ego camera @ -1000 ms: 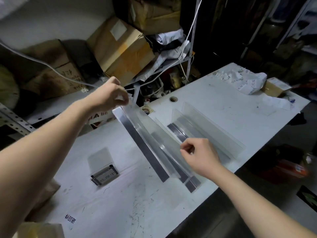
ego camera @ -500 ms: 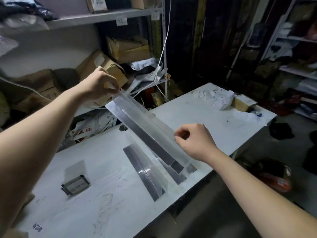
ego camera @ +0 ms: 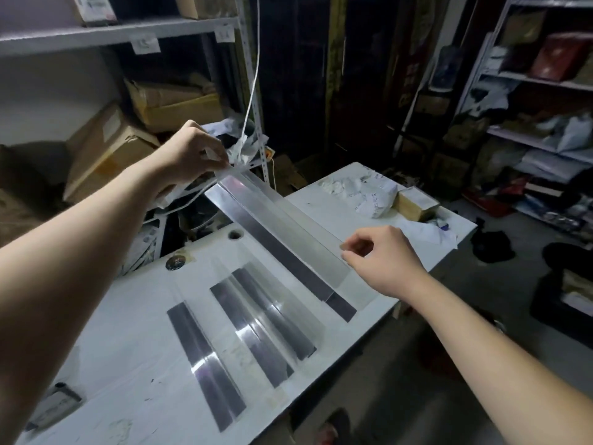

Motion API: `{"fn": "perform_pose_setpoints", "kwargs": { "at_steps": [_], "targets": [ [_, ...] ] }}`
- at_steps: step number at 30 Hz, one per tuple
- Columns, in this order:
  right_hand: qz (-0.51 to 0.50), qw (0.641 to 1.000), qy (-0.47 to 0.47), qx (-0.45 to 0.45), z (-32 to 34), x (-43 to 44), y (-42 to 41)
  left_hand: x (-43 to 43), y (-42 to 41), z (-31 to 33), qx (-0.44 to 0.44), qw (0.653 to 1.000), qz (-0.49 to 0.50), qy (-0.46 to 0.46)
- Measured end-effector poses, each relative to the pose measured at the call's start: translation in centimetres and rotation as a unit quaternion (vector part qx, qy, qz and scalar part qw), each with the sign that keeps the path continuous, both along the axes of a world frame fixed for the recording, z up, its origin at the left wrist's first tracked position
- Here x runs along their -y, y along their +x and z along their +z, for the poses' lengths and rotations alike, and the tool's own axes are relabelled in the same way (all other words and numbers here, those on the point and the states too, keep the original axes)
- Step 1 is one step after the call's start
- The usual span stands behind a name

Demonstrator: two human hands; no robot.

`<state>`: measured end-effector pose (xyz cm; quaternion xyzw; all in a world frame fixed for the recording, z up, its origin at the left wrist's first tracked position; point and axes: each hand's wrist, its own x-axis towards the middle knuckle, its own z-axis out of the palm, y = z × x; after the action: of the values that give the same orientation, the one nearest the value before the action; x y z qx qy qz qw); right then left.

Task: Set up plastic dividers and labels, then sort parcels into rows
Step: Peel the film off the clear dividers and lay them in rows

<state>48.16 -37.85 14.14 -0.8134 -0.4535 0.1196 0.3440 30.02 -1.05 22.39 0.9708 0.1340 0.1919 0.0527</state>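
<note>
The white surface (ego camera: 154,319) fills the lower middle, scuffed and marked, with shelving (ego camera: 106,33) packed with cardboard boxes (ego camera: 109,149) behind it. Above the surface, a long clear plastic divider (ego camera: 282,239) with a dark strip along its base is held up in the air, slanting from upper left to lower right. The left hand (ego camera: 189,155) has the far end, fingers (ego camera: 214,155) pinched tight on the top corner. The right hand (ego camera: 382,261) has the near end, fingers (ego camera: 353,248) closed on the clear upright edge. Flat on the surface below lie more dividers: a pair close together in the middle (ego camera: 260,319) and a single one (ego camera: 205,358) to their left, all roughly in line with the raised one. At the far right corner sits a crumpled white parcel bag (ego camera: 369,194), a small brown box (ego camera: 414,203) just beside it. Down at the near left edge, a small label holder (ego camera: 54,404), too blurred to read.
</note>
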Motion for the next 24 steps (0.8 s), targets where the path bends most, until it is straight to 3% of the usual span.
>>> {"fn": "perform_pose_setpoints", "kwargs": {
  "at_steps": [13,24],
  "targets": [
    [-0.086,0.995,-0.051,-0.021,-6.7,-1.8,17.5,-3.6,22.3,-9.6,-0.001,0.997,-0.059,-0.042],
    [-0.072,0.991,-0.097,-0.052,-14.5,-2.5,29.5,-4.2,33.1,-18.3,-0.045,0.991,0.065,-0.112]
  ]
}}
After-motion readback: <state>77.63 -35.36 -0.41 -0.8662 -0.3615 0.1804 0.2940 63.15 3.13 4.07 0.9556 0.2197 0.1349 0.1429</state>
